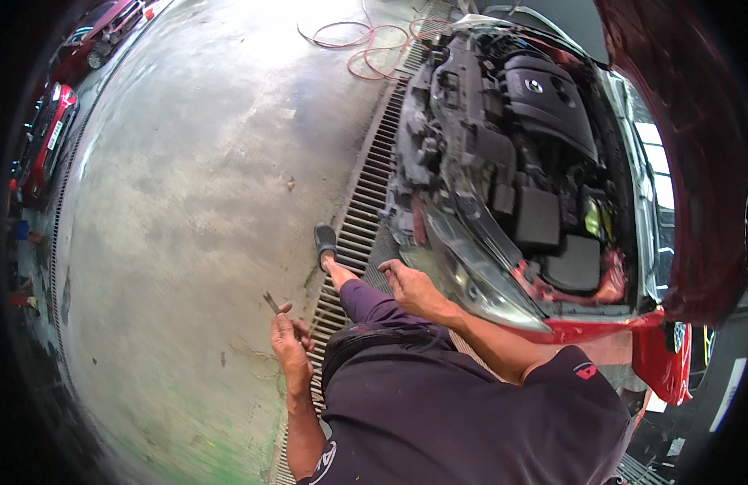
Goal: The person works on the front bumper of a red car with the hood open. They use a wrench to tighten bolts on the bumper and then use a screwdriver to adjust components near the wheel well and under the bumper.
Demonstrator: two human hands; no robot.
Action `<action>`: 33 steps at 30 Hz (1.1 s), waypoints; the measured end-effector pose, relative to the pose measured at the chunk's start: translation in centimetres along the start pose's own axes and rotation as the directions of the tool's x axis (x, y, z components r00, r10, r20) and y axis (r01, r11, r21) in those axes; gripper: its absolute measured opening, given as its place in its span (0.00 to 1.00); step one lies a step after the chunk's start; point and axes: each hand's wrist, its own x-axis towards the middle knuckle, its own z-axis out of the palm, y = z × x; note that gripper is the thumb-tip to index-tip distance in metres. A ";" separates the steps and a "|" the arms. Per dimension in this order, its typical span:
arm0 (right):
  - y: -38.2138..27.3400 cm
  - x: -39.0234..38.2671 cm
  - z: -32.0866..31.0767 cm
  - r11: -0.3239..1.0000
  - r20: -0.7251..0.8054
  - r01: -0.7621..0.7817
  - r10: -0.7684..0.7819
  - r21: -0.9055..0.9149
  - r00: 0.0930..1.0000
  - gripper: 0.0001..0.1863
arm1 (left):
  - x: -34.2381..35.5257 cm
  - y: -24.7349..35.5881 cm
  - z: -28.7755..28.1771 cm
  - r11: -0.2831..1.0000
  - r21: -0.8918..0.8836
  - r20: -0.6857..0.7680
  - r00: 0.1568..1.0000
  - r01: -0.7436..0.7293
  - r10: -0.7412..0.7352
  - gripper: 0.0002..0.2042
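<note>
My left hand [290, 346] is closed around a slim metal hand tool [270, 302]. One end of the tool sticks out past the thumb, while the rest is hidden in the palm, so its exact kind cannot be told. My right hand [409, 288] hangs loosely with its fingers slightly bent and apart, and nothing shows in it. It is nearest to the headlight [480, 271] of a red car, apart from it. The car's front is stripped of its bumper, and the engine bay with its dark engine cover [547, 101] lies exposed under a raised red hood [681, 145].
A metal floor grate [372, 190] runs along the car's front, with my foot [326, 242] beside it. A red hose [374, 56] lies coiled on the concrete floor [188, 186] ahead. Thin pale cord [257, 356] lies near my left hand. Another red car [49, 141] stands far left.
</note>
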 end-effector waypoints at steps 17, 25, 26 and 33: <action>-4.3 54.3 -11.8 0.867 0.231 -0.327 0.254 0.375 0.939 0.23 | 50.6 21.0 16.7 0.960 0.098 0.210 0.937 0.264 -0.279 0.09; -3.3 77.5 -20.5 0.783 0.088 -0.222 0.211 0.581 0.974 0.33 | 76.3 29.8 38.6 0.889 0.455 0.651 0.703 -0.058 -0.287 0.12; -2.5 80.0 -21.5 0.675 0.058 -0.213 0.245 0.706 0.968 0.33 | 78.5 30.7 41.8 0.871 0.488 0.663 0.675 -0.061 -0.324 0.12; 1.6 91.0 -34.2 0.528 -0.171 -0.146 0.504 0.837 0.847 0.19 | 89.2 36.4 65.4 0.646 0.652 0.757 0.378 -0.397 -0.532 0.14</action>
